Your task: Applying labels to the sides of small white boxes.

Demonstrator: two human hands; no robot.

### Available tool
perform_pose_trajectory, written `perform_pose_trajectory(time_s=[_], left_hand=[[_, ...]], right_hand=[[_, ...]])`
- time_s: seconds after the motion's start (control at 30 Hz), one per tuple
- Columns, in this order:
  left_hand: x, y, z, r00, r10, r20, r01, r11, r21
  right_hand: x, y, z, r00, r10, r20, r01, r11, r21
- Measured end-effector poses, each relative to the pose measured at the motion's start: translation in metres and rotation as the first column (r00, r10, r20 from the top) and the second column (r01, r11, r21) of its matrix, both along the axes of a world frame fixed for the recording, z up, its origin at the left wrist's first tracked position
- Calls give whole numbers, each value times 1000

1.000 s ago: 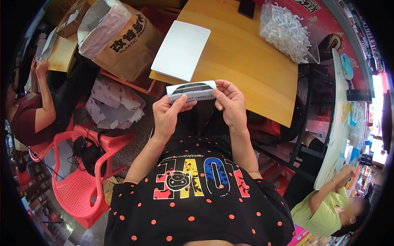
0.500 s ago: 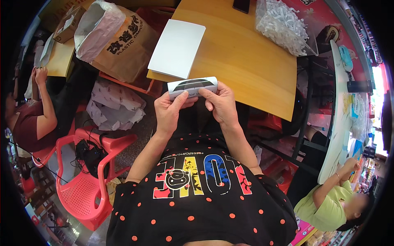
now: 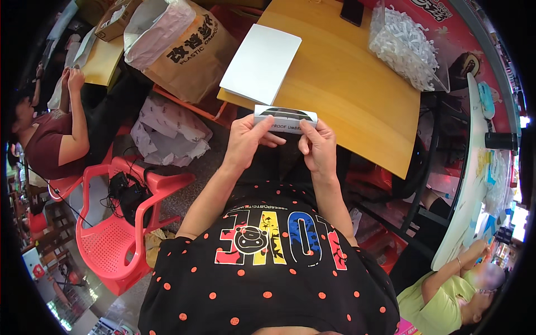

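Observation:
A folded or curled white printed card [image 3: 286,114] with a dark umbrella picture on it is held in front of me, just off the near edge of the wooden table [image 3: 352,95]. My left hand [image 3: 245,142] grips its left end, thumb on the front face, with other fingers showing below it. At the right end, my right hand [image 3: 320,146] pinches the card with the thumb on its face and the fingers curled. Beyond the card, a stack of white sheets [image 3: 261,64] lies near the table's left corner. What is behind the card is hidden.
A clear bin of white paper strips [image 3: 402,50] and a dark phone [image 3: 352,12] are at the table's far side. Left are a large paper sack [image 3: 190,56], a red chair [image 3: 111,240] with black cables, and a seated person [image 3: 56,139]. Another person [image 3: 446,296] sits right.
The whole view has shifted, so table, sack and chair appear farther right. Both hands still hold the card, and more of the left fingers shows beneath it.

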State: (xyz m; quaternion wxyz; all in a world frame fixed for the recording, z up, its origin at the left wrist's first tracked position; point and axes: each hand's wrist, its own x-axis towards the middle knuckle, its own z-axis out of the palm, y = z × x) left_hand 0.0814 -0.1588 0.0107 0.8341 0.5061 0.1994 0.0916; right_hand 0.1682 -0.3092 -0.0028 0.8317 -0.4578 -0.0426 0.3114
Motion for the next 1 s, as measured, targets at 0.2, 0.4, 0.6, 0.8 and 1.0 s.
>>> perform_pose_trajectory(time_s=[0.2, 0.4, 0.6, 0.8, 1.0], left_hand=[[-13, 20, -3, 995, 16, -96, -13, 999, 34], [-33, 39, 0, 987, 72, -146, -25, 954, 299], [-60, 57, 24, 993, -74, -93, 101, 936, 338], [-83, 95, 69, 929, 369, -7, -355, 899, 255], [-55, 191, 107, 604, 710, 362, -783, 444, 435]], right_hand=[[2, -9, 0, 989, 94, -111, -98, 995, -27], [1, -24, 4, 962, 238, 131, -171, 906, -386], [-3, -25, -21, 936, 325, 132, -302, 938, -170], [-3, -18, -7, 974, 217, 60, -206, 967, -148], [-6, -25, -13, 972, 212, 98, -188, 959, -211]])
